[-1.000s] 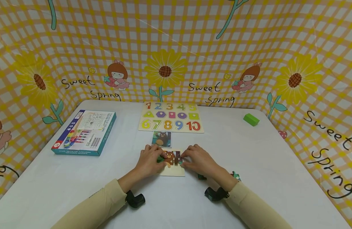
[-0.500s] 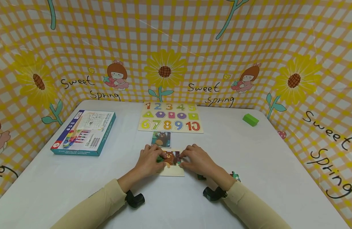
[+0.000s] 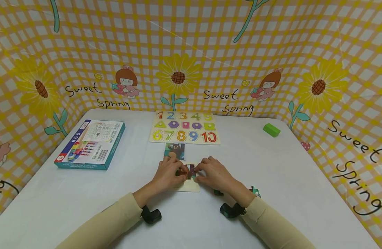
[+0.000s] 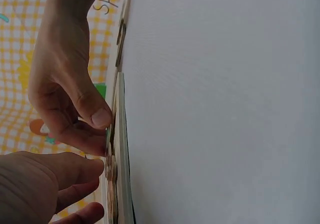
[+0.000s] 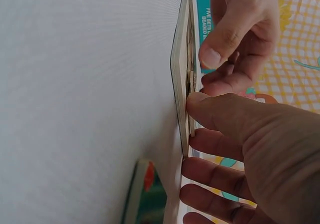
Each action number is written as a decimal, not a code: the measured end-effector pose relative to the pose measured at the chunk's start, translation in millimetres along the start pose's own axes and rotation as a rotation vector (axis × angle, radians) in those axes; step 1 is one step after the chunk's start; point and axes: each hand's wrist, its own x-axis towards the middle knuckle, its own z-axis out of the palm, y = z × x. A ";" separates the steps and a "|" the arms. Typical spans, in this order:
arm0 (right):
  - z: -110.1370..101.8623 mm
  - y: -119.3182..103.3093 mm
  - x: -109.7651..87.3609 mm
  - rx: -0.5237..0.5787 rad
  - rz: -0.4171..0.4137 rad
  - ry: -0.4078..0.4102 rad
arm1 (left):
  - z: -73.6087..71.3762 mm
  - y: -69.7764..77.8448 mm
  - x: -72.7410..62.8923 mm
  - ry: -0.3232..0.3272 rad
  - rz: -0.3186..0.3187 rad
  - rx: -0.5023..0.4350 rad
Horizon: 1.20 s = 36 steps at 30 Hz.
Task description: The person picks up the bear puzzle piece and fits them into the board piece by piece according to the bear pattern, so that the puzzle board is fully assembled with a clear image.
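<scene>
A pale wooden puzzle board lies flat in front of me, its upper part carrying bear-picture pieces. My left hand rests its thumb and fingertips on the brown bear pieces and covers much of them. Opposite, my right hand pinches a dark puzzle piece at the board's right side between thumb and index finger. That piece's thin edge shows by the thumb in the right wrist view. Just beyond the board lies a bear picture card, partly behind the left fingers.
Loose puzzle pieces lie under and beside the right forearm. A number-and-shape board lies farther back. A teal-edged box is at the left, a green block at the far right. Patterned cloth walls surround the white table.
My left hand has shifted right across the bear pieces, covering more of them. The right hand and its dark piece have moved slightly left, closer to the bear pieces.
</scene>
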 end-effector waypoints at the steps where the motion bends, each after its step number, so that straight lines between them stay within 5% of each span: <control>1: -0.1 -0.2 0.0 0.001 0.000 -0.001 | 1.3 0.4 0.9 -0.002 0.009 -0.007; 23: -0.4 -0.8 1.2 0.010 0.005 -0.012 | 8.1 5.0 3.6 -0.014 0.007 0.026; 36: 1.6 0.2 0.1 0.000 -0.003 0.007 | -11.8 -2.9 -9.6 -0.008 -0.047 -0.010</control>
